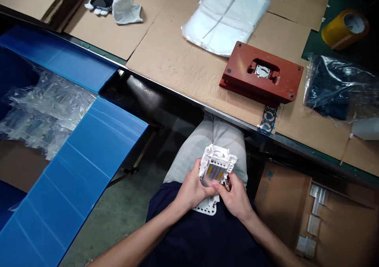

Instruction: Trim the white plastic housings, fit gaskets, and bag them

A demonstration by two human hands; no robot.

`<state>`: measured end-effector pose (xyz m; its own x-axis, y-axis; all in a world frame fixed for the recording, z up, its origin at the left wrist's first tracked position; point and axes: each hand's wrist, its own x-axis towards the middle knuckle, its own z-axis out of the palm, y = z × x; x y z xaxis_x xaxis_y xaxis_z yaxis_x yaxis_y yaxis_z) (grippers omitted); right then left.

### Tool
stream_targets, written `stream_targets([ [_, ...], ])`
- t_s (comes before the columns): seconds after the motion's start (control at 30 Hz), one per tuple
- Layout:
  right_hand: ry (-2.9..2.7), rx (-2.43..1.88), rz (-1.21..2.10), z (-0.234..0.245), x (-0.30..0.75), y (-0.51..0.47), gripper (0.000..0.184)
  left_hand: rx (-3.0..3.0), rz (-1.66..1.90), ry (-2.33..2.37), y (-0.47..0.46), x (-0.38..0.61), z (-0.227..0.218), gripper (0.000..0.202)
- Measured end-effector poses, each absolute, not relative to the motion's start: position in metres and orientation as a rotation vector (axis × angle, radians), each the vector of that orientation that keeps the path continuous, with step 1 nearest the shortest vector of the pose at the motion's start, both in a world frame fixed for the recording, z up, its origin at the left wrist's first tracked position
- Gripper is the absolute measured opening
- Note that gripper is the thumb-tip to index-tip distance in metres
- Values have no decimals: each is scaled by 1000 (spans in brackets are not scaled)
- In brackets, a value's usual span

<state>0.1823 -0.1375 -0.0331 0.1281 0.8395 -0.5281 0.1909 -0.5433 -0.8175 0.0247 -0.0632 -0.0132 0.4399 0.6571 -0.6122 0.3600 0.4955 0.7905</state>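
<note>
Head view. The white moulded plastic housing (pixel 217 158) is held over the person's lap, below the table edge. Its long axis runs forward from the torso, with the far end tilted slightly to the right. A perforated white plate (pixel 205 209) projects from beneath its near end. The left hand (pixel 192 190) closes around the housing's left side. The right hand (pixel 233 198) grips the near right corner, and its thumb (pixel 218 187) lies toward the clear, yellow-marked centre (pixel 211 172). The fingers of both hands are closed on the housing; the right hand lies nearer its centre. Beyond, on cardboard sheets (pixel 183 61), lie a red fixture block (pixel 262 72) and clear plastic bags (pixel 225 18). Blue corrugated plastic panels (pixel 97 140) stand to the left.
</note>
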Motion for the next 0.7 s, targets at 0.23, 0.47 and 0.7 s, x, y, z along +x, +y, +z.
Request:
stream_targets([
  [0.23,-903,-1657,1598,-25,193,-136,43,1106,254,1214,-67,27,1,58],
  [0.47,-991,-1798,1458,-27,184,-141,35,1086,285,1207,-74,24,-5,53],
  [0.7,-956,-1717,1539,-29,189,-125,38,1073,278,1247,-70,24,-8,58],
])
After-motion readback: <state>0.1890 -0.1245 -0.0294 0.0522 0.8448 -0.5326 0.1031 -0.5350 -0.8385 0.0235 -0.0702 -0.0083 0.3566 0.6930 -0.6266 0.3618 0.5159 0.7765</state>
